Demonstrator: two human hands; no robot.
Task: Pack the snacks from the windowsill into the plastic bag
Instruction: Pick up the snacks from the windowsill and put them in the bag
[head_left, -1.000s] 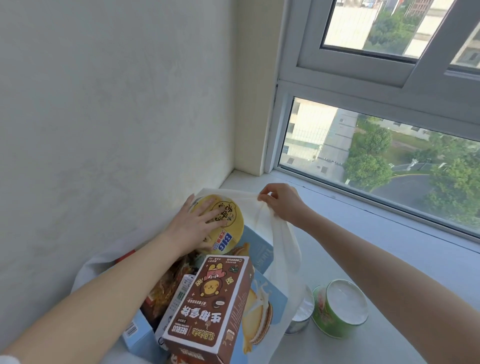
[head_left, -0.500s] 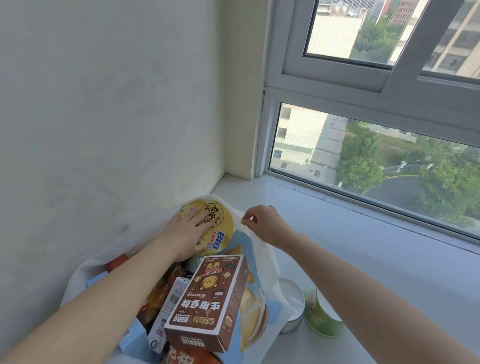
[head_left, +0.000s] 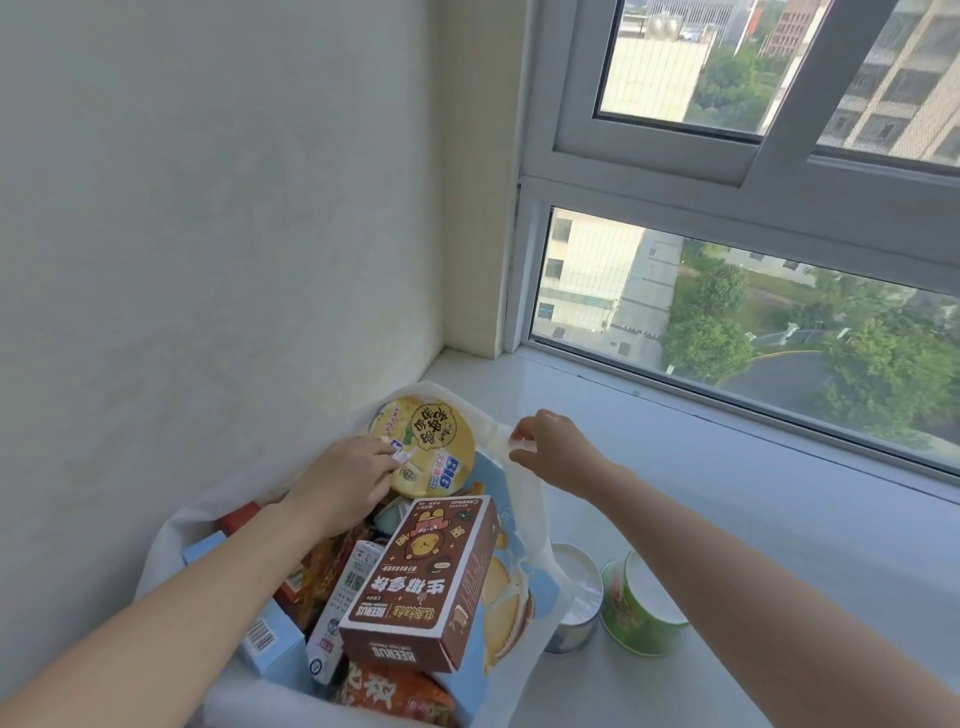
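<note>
A white plastic bag (head_left: 524, 519) lies open on the windowsill (head_left: 753, 519) against the left wall, stuffed with snacks. A yellow noodle bowl (head_left: 436, 441) sits at its far end, with my left hand (head_left: 348, 483) resting on the bowl's near-left edge, fingers curled at its lid. My right hand (head_left: 550, 449) pinches the bag's far right rim and holds it up. A brown biscuit box (head_left: 431, 577) lies on top of the pile, over a blue biscuit pack (head_left: 509, 597), a white carton (head_left: 348, 587) and red-orange packets (head_left: 395, 696).
Two small tubs stand on the sill just right of the bag: a white-lidded one (head_left: 576, 597) and a green one (head_left: 641, 608). The wall (head_left: 208, 260) closes the left side; the window frame (head_left: 727, 384) runs along the back.
My left hand slid back from the top of the noodle bowl to its near edge. The bowl sits deeper at the bag's far end, and my right hand keeps the rim pinched.
</note>
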